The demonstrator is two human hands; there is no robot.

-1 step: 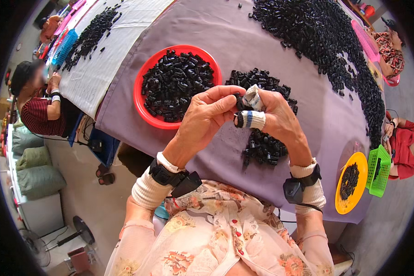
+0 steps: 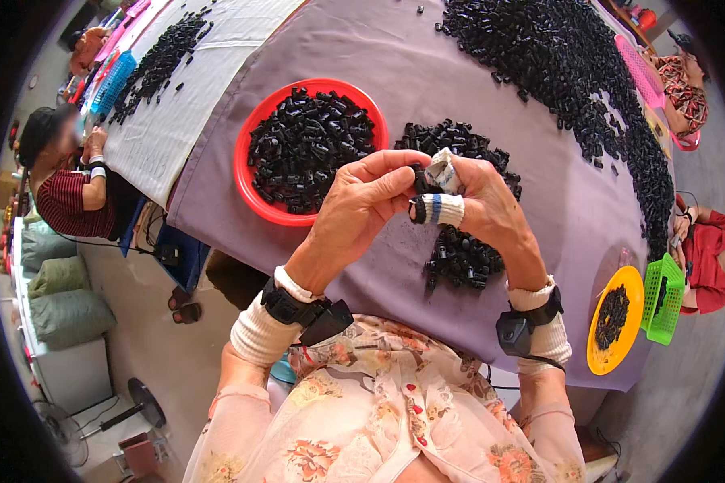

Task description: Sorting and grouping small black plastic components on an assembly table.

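My left hand [image 2: 358, 205] is closed, its thumb and forefinger pinching a small black piece [image 2: 419, 179] at their tips. Close against it, my right hand [image 2: 491, 201] is curled round the same spot, with white fabric wraps [image 2: 447, 209] on its fingers, one of them blue-striped. Most of the piece is hidden between the fingers, and whether the right hand holds a tool cannot be made out. Below and behind my hands lies a loose pile of short black tube-like pieces [image 2: 463, 262]. Left of them, a red round tray [image 2: 244, 161] is filled with similar pieces.
A large heap of black pieces [image 2: 532, 56] spreads over the mauve tablecloth [image 2: 362, 48] at far right. A yellow plate [image 2: 625, 338] and green basket [image 2: 667, 302] stand at the right edge. Co-workers sit left [image 2: 72, 193] and right [image 2: 710, 258]. A blue crate [image 2: 177, 253] is below the left edge.
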